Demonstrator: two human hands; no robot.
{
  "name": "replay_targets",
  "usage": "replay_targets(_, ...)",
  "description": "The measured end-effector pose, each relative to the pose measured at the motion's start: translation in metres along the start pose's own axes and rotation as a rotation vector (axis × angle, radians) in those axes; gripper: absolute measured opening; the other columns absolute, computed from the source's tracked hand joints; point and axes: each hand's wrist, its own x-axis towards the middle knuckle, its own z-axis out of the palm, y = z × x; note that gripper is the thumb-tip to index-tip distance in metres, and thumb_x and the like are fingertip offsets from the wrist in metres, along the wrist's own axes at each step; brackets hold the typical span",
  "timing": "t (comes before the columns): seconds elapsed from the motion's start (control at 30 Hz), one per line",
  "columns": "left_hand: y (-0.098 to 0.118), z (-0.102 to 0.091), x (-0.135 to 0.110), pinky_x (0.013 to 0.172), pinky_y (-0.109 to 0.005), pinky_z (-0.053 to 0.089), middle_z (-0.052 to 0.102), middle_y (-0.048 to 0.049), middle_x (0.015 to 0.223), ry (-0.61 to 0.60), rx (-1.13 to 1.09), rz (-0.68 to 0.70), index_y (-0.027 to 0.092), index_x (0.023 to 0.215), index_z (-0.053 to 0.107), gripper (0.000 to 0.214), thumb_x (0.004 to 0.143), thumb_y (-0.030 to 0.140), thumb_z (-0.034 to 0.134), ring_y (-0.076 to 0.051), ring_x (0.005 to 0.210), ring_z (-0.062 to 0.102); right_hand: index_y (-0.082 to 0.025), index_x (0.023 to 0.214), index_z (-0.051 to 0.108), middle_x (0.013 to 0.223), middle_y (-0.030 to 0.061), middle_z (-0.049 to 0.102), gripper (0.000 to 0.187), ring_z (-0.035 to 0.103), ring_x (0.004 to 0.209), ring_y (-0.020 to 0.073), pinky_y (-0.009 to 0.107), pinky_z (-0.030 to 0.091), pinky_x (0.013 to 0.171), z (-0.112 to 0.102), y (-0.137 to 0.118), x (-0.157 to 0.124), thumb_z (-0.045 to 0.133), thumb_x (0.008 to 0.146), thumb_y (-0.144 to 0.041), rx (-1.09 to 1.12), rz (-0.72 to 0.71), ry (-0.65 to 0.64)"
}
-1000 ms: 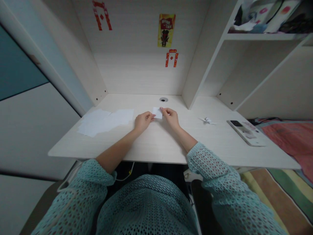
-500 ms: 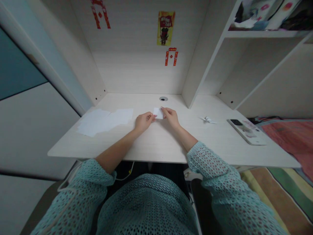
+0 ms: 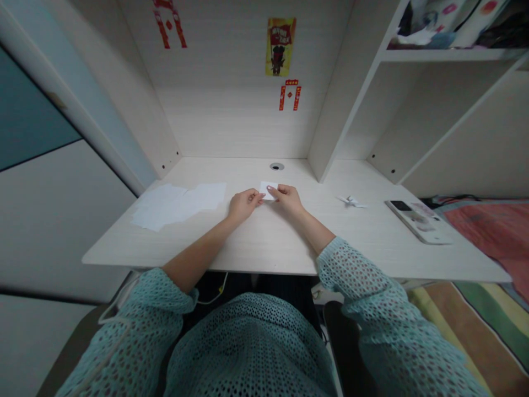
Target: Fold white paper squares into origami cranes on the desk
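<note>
A small folded white paper [image 3: 268,187] lies on the pale wooden desk [image 3: 264,242], near the middle. My left hand [image 3: 242,205] pinches its left edge with curled fingers. My right hand [image 3: 288,199] covers the paper's right and near part, its fingers bent and pressed down on it. Only the far left corner of the paper shows between the two hands.
Several loose white sheets [image 3: 177,204] lie to the left. A small folded paper crane [image 3: 350,202] sits to the right, with a phone [image 3: 417,221] beyond it. A cable hole [image 3: 276,166] is at the back. Shelves rise on the right.
My right hand has slid left and nearer over the paper, so less of it shows. My left hand has stayed in place.
</note>
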Motion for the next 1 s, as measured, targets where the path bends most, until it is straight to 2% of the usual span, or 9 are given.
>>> replay_targets(0.13,-0.003,0.001,0.002,0.067,-0.024,0.046,0.070,-0.0044,0.076,-0.003,-0.035,-0.026,0.019,0.074,0.062,0.036,0.078,0.054,0.053,-0.015,0.070,0.065,-0.019,0.046,0.044,0.047,-0.0028,0.038,0.053,0.035,0.049,0.0099,0.026,0.027,0.049,-0.003,-0.001,0.001,0.052,0.071,-0.065,-0.001,-0.023,0.033)
replay_targets(0.23,-0.008,0.002,0.004,0.066,-0.024,0.046,0.069,-0.0053,0.076,-0.029,-0.081,-0.020,0.018,0.073,0.061,0.038,0.078,0.055,0.052,-0.015,0.068,0.064,-0.018,0.047,0.046,0.048,-0.0029,0.038,0.051,0.036,0.050,0.0100,0.025,0.027,0.050,-0.002,-0.001,0.000,0.052,0.072,-0.062,-0.042,-0.066,0.072)
replay_targets(0.43,-0.010,0.004,0.006,0.068,-0.026,0.048,0.067,-0.0063,0.071,-0.140,-0.185,-0.037,0.016,0.069,0.059,0.041,0.076,0.056,0.054,-0.014,0.064,0.062,-0.016,0.058,0.062,0.055,-0.0003,0.053,0.042,0.044,0.053,0.0116,0.026,0.034,0.053,-0.001,0.000,0.000,0.062,0.065,-0.057,0.031,-0.024,0.138)
replay_targets(0.57,-0.003,-0.001,0.004,0.072,-0.026,0.045,0.068,-0.0057,0.072,-0.171,-0.139,0.022,0.016,0.066,0.060,0.040,0.077,0.054,0.053,-0.014,0.069,0.062,-0.015,0.063,0.066,0.059,0.0014,0.058,0.041,0.047,0.056,0.0128,0.026,0.036,0.056,-0.003,-0.002,0.000,0.062,0.066,-0.056,0.031,-0.059,0.131)
replay_targets(0.7,-0.001,-0.003,0.003,0.069,-0.024,0.043,0.067,-0.0034,0.071,-0.126,-0.101,0.038,0.016,0.065,0.061,0.038,0.076,0.052,0.055,-0.015,0.071,0.061,-0.015,0.063,0.066,0.060,0.0022,0.059,0.039,0.048,0.056,0.0129,0.026,0.036,0.056,-0.004,-0.004,0.000,0.064,0.066,-0.053,0.042,-0.064,0.117)
replay_targets(0.8,-0.003,-0.003,0.006,0.067,-0.023,0.043,0.066,-0.0028,0.074,-0.079,-0.175,0.029,0.016,0.069,0.063,0.036,0.074,0.051,0.058,-0.015,0.071,0.060,-0.015,0.061,0.064,0.059,0.0016,0.058,0.038,0.046,0.055,0.0123,0.026,0.035,0.055,-0.005,-0.005,0.001,0.064,0.066,-0.054,0.061,-0.047,0.092)
replay_targets(1.0,-0.004,-0.009,0.014,0.071,-0.026,0.045,0.069,-0.0068,0.084,0.118,-0.343,-0.080,0.014,0.080,0.067,0.038,0.069,0.050,0.063,-0.017,0.077,0.062,-0.017,0.071,0.064,0.067,0.0025,0.062,0.034,0.049,0.058,0.0125,0.025,0.036,0.057,0.004,-0.001,-0.005,0.061,0.069,-0.050,-0.035,-0.074,-0.074)
